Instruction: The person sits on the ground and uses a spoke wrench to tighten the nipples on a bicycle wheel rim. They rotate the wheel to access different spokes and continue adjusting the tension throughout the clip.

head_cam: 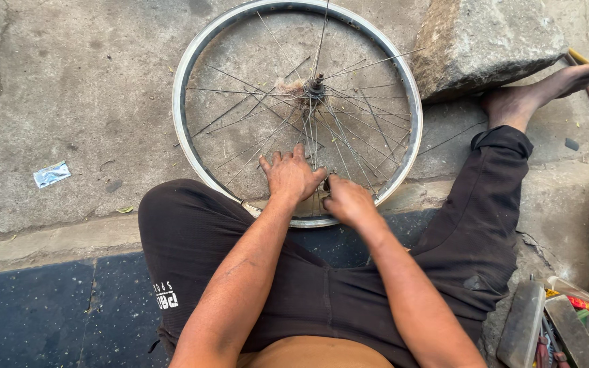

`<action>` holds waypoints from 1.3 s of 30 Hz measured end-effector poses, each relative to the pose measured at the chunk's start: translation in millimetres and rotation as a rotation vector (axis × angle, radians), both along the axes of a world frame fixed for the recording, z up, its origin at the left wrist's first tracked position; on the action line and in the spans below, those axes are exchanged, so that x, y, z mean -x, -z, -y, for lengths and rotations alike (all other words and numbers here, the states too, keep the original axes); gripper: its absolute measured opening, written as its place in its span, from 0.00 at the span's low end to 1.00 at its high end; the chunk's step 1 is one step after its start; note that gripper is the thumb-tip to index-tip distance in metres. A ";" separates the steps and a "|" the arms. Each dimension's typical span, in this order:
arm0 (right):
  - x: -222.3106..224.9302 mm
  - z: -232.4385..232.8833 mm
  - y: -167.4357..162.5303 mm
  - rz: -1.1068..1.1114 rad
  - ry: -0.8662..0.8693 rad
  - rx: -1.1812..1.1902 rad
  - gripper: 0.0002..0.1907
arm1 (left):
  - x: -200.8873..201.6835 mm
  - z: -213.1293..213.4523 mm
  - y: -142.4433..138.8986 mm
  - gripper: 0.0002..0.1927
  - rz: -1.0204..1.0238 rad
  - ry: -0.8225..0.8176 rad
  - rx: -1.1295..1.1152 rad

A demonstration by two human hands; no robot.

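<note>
I sat on the floor (69, 102) with the bicycle wheel (297, 109) lying flat in front of my knees, its near rim against my leg and its hub (315, 86) pointing its axle straight up (a round thing has no real long axis, only that axle). My left hand (290, 176) rested spread over the near spokes (349, 146), fingers loose and gripping nothing. My right hand (346, 200) was pinched shut at a spoke close to the rim; what it held I could not tell. Several spokes looked slack and crossed, so I judged a slip could bend one or jab my fingers. A stone block (485, 41) sat just beside the far rim.
</note>
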State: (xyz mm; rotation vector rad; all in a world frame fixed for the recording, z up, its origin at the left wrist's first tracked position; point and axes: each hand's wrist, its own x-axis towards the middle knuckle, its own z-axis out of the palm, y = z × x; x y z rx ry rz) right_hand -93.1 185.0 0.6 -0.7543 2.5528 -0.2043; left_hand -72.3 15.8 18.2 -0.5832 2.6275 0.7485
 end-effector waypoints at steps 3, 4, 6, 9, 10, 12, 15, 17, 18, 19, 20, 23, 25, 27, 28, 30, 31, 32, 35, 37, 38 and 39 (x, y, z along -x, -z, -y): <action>16.0 -11.1 -7.6 0.438 0.110 0.459 0.29 | -2.7 2.5 -2.8 0.46 0.002 -0.008 -0.006; 17.9 -12.5 -9.2 0.555 0.152 0.450 0.30 | -2.8 2.8 -3.4 0.46 -0.004 -0.009 -0.008; 24.9 -17.8 -14.1 0.778 0.241 0.429 0.33 | -2.7 2.8 -3.9 0.46 -0.009 -0.008 -0.013; 26.9 -16.3 -13.6 0.761 0.229 0.352 0.29 | -3.5 2.5 -3.0 0.46 -0.003 -0.011 -0.013; 25.7 -14.3 -11.3 0.642 0.150 0.329 0.27 | -3.0 2.3 -2.7 0.46 -0.007 -0.009 -0.010; 23.1 -11.3 -5.6 0.400 -0.004 0.282 0.25 | -2.0 1.9 -2.0 0.47 -0.008 -0.006 -0.008; 19.7 -11.7 2.9 0.306 -0.019 0.277 0.24 | -1.2 1.3 -1.6 0.48 -0.005 -0.009 -0.009; 25.7 -15.6 4.5 0.541 0.052 0.373 0.27 | -1.2 1.0 -1.8 0.49 -0.023 -0.017 -0.006; 29.0 -18.4 4.1 0.657 0.088 0.420 0.28 | -1.7 0.8 -1.9 0.48 -0.006 -0.010 -0.006; 32.3 -21.8 2.7 0.714 0.121 0.408 0.29 | -1.8 0.8 -2.2 0.48 0.007 -0.004 -0.006; 36.1 -25.0 0.3 0.770 0.153 0.398 0.30 | -1.3 1.6 -2.6 0.47 0.020 0.001 -0.004; 41.0 -27.0 -6.9 0.871 0.174 0.451 0.30 | -0.8 2.3 -3.4 0.47 0.012 -0.001 -0.009; 35.5 -21.5 -10.0 0.710 0.133 0.365 0.26 | -1.3 2.3 -3.6 0.48 0.004 -0.001 -0.006; 22.8 -9.2 -8.8 0.339 0.060 0.127 0.23 | -0.9 1.5 -3.8 0.49 0.001 0.001 -0.008; 14.2 -1.9 -6.2 0.179 0.030 0.043 0.21 | -0.4 1.5 -3.8 0.49 0.005 -0.001 -0.011; -7.0 7.4 0.1 -0.138 -0.026 -0.127 0.17 | -1.0 1.1 -3.6 0.49 -0.001 -0.012 -0.020; -7.1 6.8 1.7 -0.101 0.004 -0.095 0.17 | -1.0 1.2 -3.5 0.49 -0.015 -0.021 -0.026; -7.2 4.5 3.5 -0.065 0.033 -0.064 0.18 | -0.9 1.0 -3.4 0.49 -0.028 -0.030 -0.033; 3.5 -8.6 7.4 0.016 -0.012 0.223 0.19 | -0.9 2.9 -2.9 0.50 -0.004 -0.012 -0.021; 14.3 -20.4 6.9 0.264 0.047 0.373 0.20 | -2.5 3.6 -2.5 0.49 -0.021 -0.024 -0.017; 21.2 -26.5 5.2 0.488 0.148 0.392 0.21 | -3.4 3.0 -2.5 0.49 -0.030 -0.026 -0.017; 27.3 -32.0 3.0 0.709 0.250 0.408 0.22 | -3.8 2.8 -2.7 0.48 -0.024 -0.028 -0.024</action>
